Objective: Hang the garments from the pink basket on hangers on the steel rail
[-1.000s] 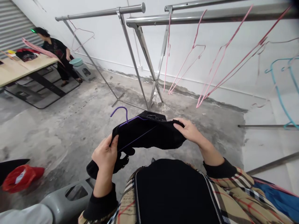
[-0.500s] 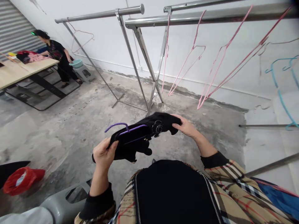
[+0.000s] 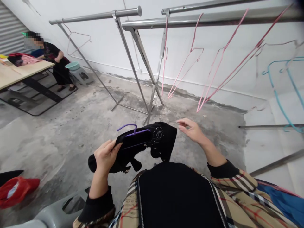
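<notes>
My left hand (image 3: 106, 155) is closed round one end of a black garment (image 3: 152, 143) draped on a purple hanger (image 3: 133, 130). The garment hangs limp from that end, with a round ornament showing on its front. My right hand (image 3: 191, 129) hovers just right of the garment, not touching it, its fingers loosely spread. Both hands are above my lap, in front of a black panel on my plaid coat.
Steel clothes rails (image 3: 133, 22) cross overhead with several empty pink hangers (image 3: 185, 63) and a teal hanger (image 3: 280, 95). A grey stool (image 3: 57, 212) and a red bag (image 3: 14, 191) lie at lower left. Another person (image 3: 54, 60) sits by a wooden table (image 3: 14, 74) at far left.
My right hand has let go of the garment and drawn away to the right. The freed end has dropped and now hangs from the hanger in my left hand.
</notes>
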Tool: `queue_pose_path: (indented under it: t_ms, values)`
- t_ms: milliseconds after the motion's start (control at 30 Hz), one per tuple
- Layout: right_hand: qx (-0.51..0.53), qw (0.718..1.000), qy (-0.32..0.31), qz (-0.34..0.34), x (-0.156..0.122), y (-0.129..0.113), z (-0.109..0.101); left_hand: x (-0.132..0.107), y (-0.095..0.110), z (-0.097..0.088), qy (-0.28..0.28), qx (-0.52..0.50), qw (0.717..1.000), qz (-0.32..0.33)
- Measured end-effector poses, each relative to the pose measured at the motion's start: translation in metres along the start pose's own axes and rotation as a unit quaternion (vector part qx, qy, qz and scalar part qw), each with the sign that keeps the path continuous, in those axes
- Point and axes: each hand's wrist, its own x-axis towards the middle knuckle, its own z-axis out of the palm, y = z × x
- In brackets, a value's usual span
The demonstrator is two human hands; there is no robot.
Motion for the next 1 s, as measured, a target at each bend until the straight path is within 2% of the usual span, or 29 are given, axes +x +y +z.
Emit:
queue_pose_path:
  t_ms: [133,200,267,333,400,467,533,600,733,800,867,1000]
  values:
    - [0.029,0.985,-0.152,-0.07,0.012,-0.015,0.017,0.008,0.003,0.005,-0.028,-0.049,0.997,0.05]
    - [0.057,0.962,-0.257,-0.071,0.014,-0.021,0.025,0.01,0.004,0.008,-0.04,-0.065,0.995,0.062]
    - [0.077,0.946,-0.311,-0.051,0.012,-0.024,0.033,0.01,0.005,0.011,-0.045,-0.067,0.995,0.054]
    - [0.061,0.959,-0.276,-0.04,0.006,-0.025,0.037,0.008,0.008,0.015,-0.046,-0.066,0.996,0.033]
    - [0.005,0.98,-0.187,-0.064,-0.002,-0.027,0.035,0.005,0.011,0.018,-0.044,-0.076,0.996,0.015]
    - [-0.056,0.986,-0.12,-0.104,-0.008,-0.032,0.029,0.003,0.015,0.02,-0.044,-0.091,0.995,-0.003]
    - [-0.092,0.984,-0.083,-0.129,-0.011,-0.037,0.019,0.002,0.019,0.022,-0.047,-0.1,0.994,-0.023]
    - [-0.091,0.985,-0.081,-0.12,-0.009,-0.037,0.01,0.003,0.021,0.023,-0.061,-0.107,0.992,-0.038]
    - [-0.048,0.987,-0.151,-0.028,-0.005,-0.024,-0.007,0.008,0.023,0.026,-0.089,-0.111,0.987,-0.067]
    - [-0.018,0.987,-0.162,0.001,-0.007,-0.015,-0.012,0.01,0.023,0.027,-0.09,-0.117,0.986,-0.081]
    - [0.015,0.99,-0.137,0.015,-0.011,-0.007,-0.012,0.01,0.021,0.027,-0.088,-0.126,0.984,-0.089]
    - [0.034,0.999,-0.018,0.033,-0.02,-0.001,0.001,0.009,0.019,0.026,-0.093,-0.145,0.98,-0.098]
